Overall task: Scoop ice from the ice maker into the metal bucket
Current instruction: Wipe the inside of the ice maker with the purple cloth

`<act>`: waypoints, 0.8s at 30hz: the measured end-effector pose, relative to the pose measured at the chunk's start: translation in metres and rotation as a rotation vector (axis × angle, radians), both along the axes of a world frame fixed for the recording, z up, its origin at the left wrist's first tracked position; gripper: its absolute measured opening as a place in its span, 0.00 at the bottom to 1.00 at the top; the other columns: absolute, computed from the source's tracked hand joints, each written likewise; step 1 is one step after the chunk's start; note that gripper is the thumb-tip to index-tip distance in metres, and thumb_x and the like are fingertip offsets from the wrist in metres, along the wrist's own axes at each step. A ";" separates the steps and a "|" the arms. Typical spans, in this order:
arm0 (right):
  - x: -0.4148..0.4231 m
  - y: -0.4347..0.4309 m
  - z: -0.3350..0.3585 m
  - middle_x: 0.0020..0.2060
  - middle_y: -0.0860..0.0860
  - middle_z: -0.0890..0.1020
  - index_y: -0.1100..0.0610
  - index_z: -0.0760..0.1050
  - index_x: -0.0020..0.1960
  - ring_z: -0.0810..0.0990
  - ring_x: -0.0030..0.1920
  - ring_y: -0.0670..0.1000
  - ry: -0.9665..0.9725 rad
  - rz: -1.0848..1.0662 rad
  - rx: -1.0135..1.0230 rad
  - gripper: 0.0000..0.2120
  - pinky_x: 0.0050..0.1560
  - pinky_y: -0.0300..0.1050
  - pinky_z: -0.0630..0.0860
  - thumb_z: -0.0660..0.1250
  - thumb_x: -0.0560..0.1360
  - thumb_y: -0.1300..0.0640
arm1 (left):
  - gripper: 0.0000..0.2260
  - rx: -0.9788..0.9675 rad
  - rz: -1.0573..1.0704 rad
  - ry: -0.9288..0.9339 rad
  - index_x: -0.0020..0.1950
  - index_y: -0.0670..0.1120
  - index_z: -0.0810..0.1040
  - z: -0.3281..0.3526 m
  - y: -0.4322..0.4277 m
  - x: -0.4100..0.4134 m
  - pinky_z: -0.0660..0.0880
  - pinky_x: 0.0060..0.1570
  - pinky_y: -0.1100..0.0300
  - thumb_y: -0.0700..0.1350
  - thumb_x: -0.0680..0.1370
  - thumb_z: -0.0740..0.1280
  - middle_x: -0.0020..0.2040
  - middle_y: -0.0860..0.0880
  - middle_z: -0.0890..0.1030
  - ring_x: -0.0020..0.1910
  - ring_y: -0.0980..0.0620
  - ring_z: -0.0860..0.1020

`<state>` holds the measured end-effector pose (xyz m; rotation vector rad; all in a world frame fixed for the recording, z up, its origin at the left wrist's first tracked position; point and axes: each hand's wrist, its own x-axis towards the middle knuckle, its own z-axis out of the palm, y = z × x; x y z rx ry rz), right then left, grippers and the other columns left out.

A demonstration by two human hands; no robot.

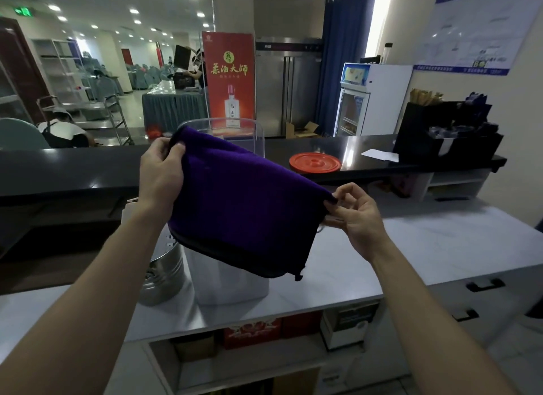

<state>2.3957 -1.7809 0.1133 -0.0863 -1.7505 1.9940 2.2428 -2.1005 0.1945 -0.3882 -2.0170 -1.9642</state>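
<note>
Purple cloth (241,206) hangs stretched between the left hand (160,171) and right hand (357,215), each pinching one corner, so the person should probably lay it aside before scooping, because it screens the ice maker (232,280) just beside the metal bucket (160,277).

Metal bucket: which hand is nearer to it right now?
Left. The left hand grips the purple cloth above the metal bucket; the right hand pinches it far to the bucket's right.

Ribbed metal bucket (161,277) upright beside ice maker (232,284)
</note>
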 end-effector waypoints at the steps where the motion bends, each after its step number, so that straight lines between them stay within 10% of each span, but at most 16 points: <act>1: 0.001 0.004 -0.003 0.50 0.59 0.83 0.60 0.74 0.50 0.87 0.50 0.63 -0.007 -0.006 -0.008 0.09 0.49 0.61 0.86 0.70 0.79 0.72 | 0.07 -0.006 0.004 0.013 0.52 0.53 0.80 0.000 0.007 0.002 0.74 0.47 0.62 0.48 0.87 0.64 0.46 0.55 0.80 0.44 0.58 0.76; 12: 0.011 0.032 -0.027 0.42 0.58 0.85 0.66 0.72 0.46 0.88 0.48 0.61 -0.134 -0.093 0.309 0.09 0.53 0.61 0.86 0.70 0.76 0.76 | 0.07 -0.101 -0.069 0.101 0.55 0.51 0.80 0.021 0.030 0.012 0.76 0.46 0.58 0.49 0.87 0.64 0.46 0.53 0.82 0.43 0.58 0.79; 19: -0.008 -0.016 0.027 0.72 0.43 0.76 0.46 0.72 0.73 0.74 0.73 0.46 -0.040 0.034 0.514 0.37 0.71 0.47 0.71 0.80 0.68 0.40 | 0.06 -0.513 -0.437 0.280 0.54 0.61 0.84 0.046 0.047 0.028 0.83 0.56 0.51 0.49 0.84 0.70 0.51 0.58 0.87 0.52 0.57 0.84; 24: -0.017 -0.059 0.063 0.61 0.53 0.86 0.56 0.78 0.69 0.86 0.62 0.56 -0.142 0.397 0.365 0.20 0.62 0.56 0.83 0.76 0.78 0.59 | 0.02 -0.760 -0.544 0.334 0.52 0.61 0.86 0.059 0.056 0.039 0.85 0.53 0.46 0.55 0.79 0.75 0.49 0.56 0.87 0.51 0.55 0.85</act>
